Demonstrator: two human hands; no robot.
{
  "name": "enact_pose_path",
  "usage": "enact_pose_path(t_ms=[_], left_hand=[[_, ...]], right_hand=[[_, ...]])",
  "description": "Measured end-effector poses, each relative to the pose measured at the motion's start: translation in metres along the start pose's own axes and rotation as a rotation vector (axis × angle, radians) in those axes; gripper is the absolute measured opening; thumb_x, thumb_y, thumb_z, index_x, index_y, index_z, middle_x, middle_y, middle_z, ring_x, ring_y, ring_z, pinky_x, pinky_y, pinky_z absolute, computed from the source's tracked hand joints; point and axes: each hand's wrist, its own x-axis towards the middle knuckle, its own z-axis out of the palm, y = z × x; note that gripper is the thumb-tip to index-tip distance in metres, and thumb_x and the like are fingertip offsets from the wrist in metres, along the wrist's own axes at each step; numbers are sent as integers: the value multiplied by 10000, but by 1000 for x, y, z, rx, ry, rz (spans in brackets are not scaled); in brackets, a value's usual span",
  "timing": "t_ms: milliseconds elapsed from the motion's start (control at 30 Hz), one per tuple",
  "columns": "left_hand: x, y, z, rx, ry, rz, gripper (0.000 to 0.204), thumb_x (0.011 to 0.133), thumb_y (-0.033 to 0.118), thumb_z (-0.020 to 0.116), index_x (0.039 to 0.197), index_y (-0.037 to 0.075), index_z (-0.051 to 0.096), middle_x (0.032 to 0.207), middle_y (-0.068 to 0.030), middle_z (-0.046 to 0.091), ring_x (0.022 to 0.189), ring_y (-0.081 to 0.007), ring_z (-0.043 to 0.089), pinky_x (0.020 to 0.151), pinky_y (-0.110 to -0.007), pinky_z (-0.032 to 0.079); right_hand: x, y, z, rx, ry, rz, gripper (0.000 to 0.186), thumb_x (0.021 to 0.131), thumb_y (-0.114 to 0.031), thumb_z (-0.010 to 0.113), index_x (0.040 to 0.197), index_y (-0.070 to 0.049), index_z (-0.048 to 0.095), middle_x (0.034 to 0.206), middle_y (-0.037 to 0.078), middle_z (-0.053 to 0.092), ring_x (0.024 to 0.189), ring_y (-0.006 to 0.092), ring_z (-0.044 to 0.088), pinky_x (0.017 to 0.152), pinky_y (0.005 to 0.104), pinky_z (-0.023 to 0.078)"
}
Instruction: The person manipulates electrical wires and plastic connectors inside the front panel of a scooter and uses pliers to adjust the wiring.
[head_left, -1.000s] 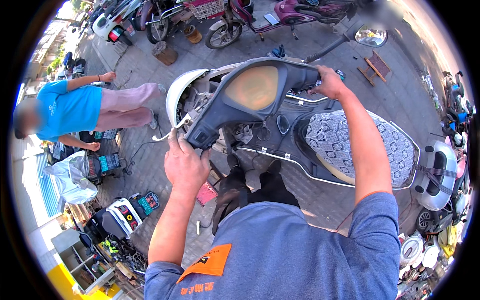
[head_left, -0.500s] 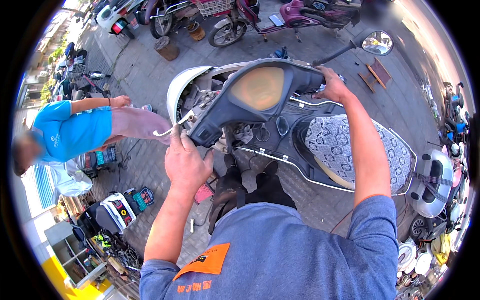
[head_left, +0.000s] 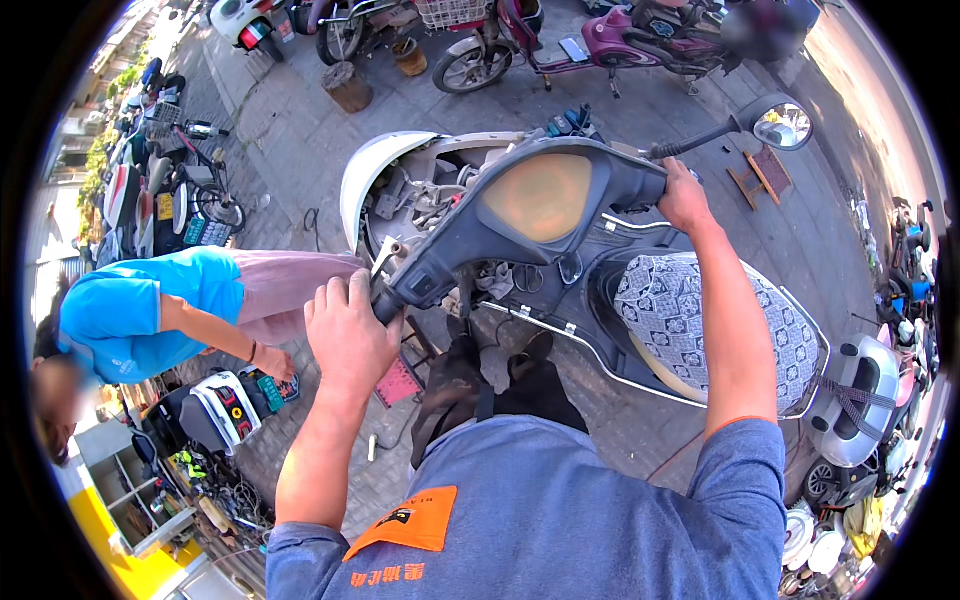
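Note:
An electric scooter stands in front of me, its grey handlebar cover (head_left: pixel 470 225) framing a cloudy yellowed display (head_left: pixel 540 195). My left hand (head_left: pixel 350 330) is closed at the left handlebar grip (head_left: pixel 392 302), fingers over the brake lever side. Around the right handlebar end my right hand (head_left: pixel 685 198) is wrapped, below the stalk of a round mirror (head_left: pixel 782 126). The white front shell (head_left: pixel 375 172) gapes beside the cover, with wires and parts (head_left: pixel 425 200) exposed inside. A patterned seat cover (head_left: pixel 680 320) lies over the saddle to the right.
At left, a person in a blue shirt (head_left: pixel 200 285) bends over a white-and-black scooter (head_left: pixel 230 412). A purple scooter (head_left: pixel 620 45) and a wood stump (head_left: pixel 347 87) stand beyond. A small wooden stool (head_left: pixel 760 178) is at far right; a silver rear box (head_left: pixel 855 400) sits behind the seat.
My left hand has closed in at the left grip, its fingers now over the lever. The handlebar cover sits slightly further right in view. The person at left has bent down, one arm reaching low.

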Motion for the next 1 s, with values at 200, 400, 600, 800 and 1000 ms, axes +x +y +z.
enact_pose_path(t_ms=[200,400,600,800,1000], left_hand=[[5,0,-4,3,32,21,640,695,309,922,1242,62,701,1068,-136,642,1033,-334,624,896,-476,454],[6,-4,-3,-8,21,4,642,689,305,910,1240,56,694,1066,-147,637,1037,-346,623,900,-484,458],[4,-9,-4,-81,8,-16,692,668,307,926,1258,38,683,1127,-173,648,1108,-381,621,951,-503,470],[5,-13,-5,-140,15,-7,630,679,305,914,1199,36,684,1042,-155,624,1027,-361,618,903,-501,458],[5,-17,-5,-158,15,9,668,685,341,930,1222,28,685,1028,-147,622,1015,-342,613,878,-489,451]], right_hand=[[-60,-27,-18,-24,162,-237,941,792,-267,917,1593,-71,463,1588,188,524,1492,424,444,1284,513,310],[-42,-10,-1,-11,207,-280,876,754,-304,958,1484,-29,560,1410,206,621,1338,411,534,1202,501,393],[-38,-12,-4,-3,83,-187,947,720,-319,983,1494,-2,539,1464,230,582,1426,422,482,1242,500,362],[-35,-16,-5,67,51,-162,942,713,-210,987,1513,-19,528,1459,226,599,1398,451,501,1220,504,387],[-38,-15,-7,-1,85,-200,963,701,-195,995,1520,-39,513,1418,203,603,1356,433,523,1174,501,433]])
